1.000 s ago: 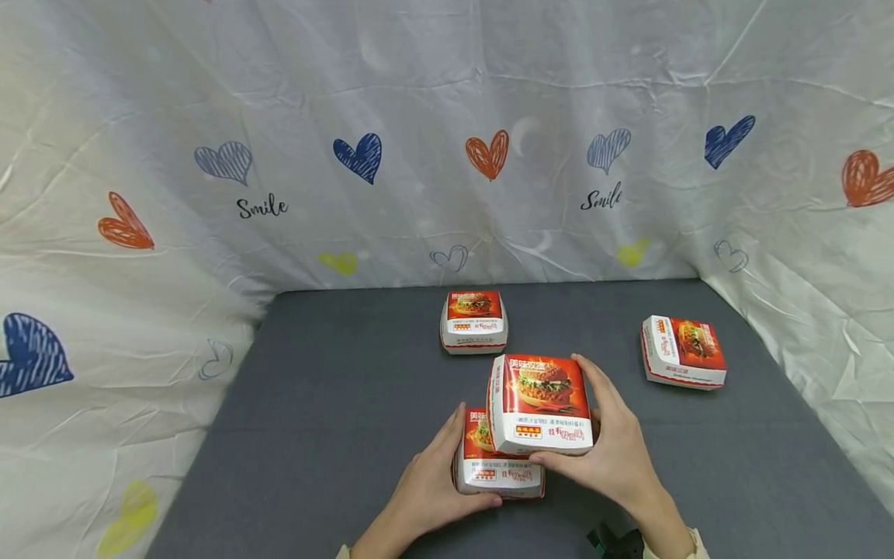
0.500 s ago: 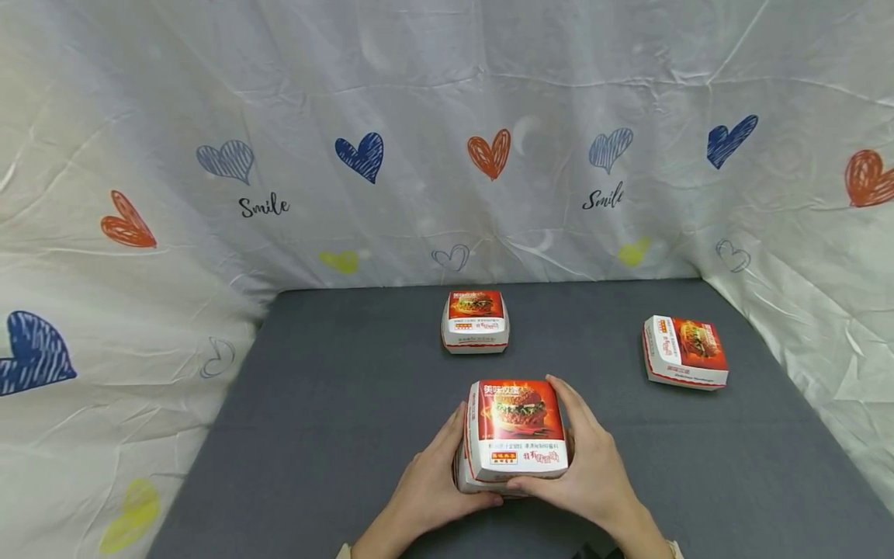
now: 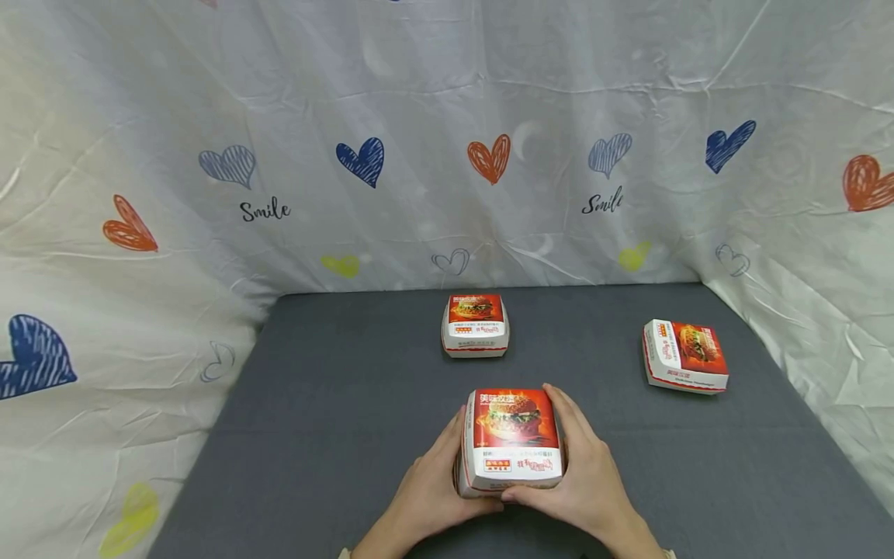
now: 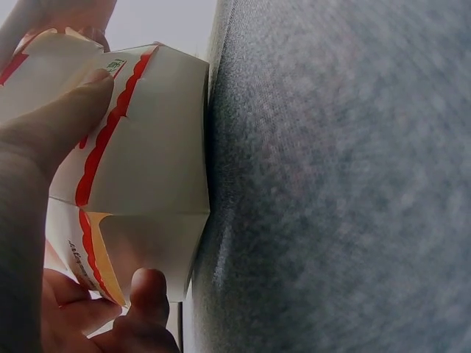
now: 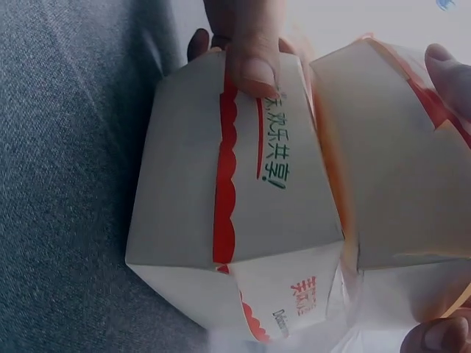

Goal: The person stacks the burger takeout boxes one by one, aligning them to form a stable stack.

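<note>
Two white-and-red cardboard burger boxes are stacked near the front middle of the table in the head view. My left hand (image 3: 431,485) grips the lower burger box (image 5: 180,176), thumb across its front and fingers on its far left side. That box rests on the grey tabletop and is mostly hidden from above. On top of it sits the upper burger box (image 3: 513,431), burger picture facing up, with my right hand (image 3: 590,473) holding its right side and front edge. The right wrist view shows the two boxes lid to base, with little gap between them.
Another burger box (image 3: 475,326) stands at the back middle of the grey table (image 3: 335,404). A further burger box (image 3: 684,355), turned slightly, lies at the back right. A white curtain (image 3: 419,210) printed with hearts hangs behind and along both sides.
My right hand has brought the upper burger box down and to the left, from over the lower box's right part to squarely on top. My left hand has kept its hold.
</note>
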`<control>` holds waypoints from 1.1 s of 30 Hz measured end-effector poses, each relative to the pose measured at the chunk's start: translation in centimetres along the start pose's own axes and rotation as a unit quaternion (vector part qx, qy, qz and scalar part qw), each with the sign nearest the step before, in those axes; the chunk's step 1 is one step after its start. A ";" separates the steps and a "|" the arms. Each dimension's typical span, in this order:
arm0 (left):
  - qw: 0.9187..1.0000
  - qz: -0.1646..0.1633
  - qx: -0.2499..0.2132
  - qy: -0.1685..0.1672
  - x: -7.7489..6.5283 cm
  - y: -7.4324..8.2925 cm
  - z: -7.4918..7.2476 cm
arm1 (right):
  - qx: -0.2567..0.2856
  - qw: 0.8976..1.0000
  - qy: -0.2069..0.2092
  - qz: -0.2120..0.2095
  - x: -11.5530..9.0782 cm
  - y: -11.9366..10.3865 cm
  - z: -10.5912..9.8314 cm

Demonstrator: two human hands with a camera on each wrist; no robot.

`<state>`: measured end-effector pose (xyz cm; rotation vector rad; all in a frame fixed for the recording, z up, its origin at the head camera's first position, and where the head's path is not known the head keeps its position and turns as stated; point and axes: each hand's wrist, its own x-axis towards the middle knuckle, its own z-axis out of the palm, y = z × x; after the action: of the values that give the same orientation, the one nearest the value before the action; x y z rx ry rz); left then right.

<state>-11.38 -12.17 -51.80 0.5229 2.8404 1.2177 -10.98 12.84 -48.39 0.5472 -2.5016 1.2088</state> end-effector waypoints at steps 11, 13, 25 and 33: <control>0.996 -0.062 0.015 -0.063 0.2 -0.1 -1.2 | -0.018 1.000 0.014 -0.002 -0.3 0.1 0.5; 0.994 -0.074 0.028 -0.075 0.2 -0.4 -2.0 | -0.020 1.000 0.013 0.000 -0.3 0.0 0.5; 0.992 -0.107 0.057 -0.032 1.9 -3.4 -7.4 | -0.016 1.000 0.019 0.003 -0.2 -0.1 0.4; 0.990 -0.121 0.053 0.050 5.3 -4.5 -8.4 | -0.015 1.000 0.013 0.015 -0.4 0.0 0.5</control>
<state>-18.91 -19.37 -48.50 0.1160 2.9543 1.0833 -10.65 12.48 -48.85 0.4866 -2.5106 1.1794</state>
